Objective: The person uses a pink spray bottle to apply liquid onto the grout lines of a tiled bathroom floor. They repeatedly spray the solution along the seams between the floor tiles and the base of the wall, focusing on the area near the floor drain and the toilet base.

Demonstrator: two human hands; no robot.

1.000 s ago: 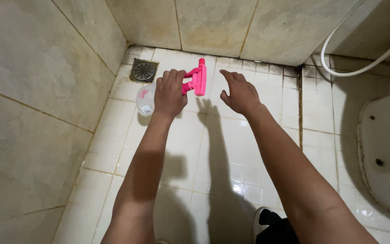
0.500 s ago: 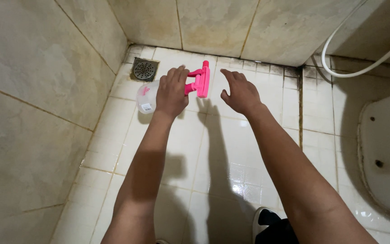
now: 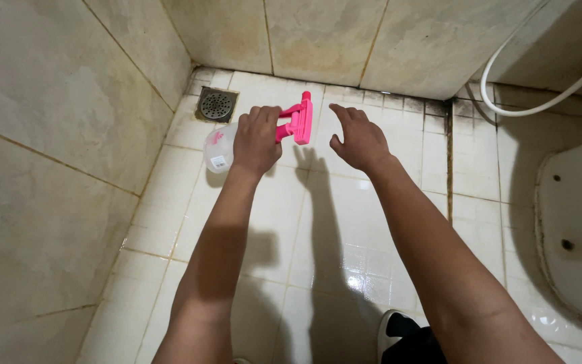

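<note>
"What did the left hand have?"

"It was wrapped tight around a clear plastic spray bottle with a bright pink trigger top. The bottle was up in the air over the white tiled floor, tipped on its side. The pink top pointed toward the right hand, and the clear round part stuck out the other way, toward the beige tiled wall."

"And the right hand?"

"It held nothing. Its fingers were spread out loose and a bit bent. It was just beside the pink top but not touching it."

"What else was there?"

"A small square metal drain sat in the floor corner, near the bottle. A white hose curved along the far wall. A white squat toilet pan was off on the right side. The toe of a black and white shoe showed at the bottom. The arms made dark shadows on the shiny tiles."
</note>
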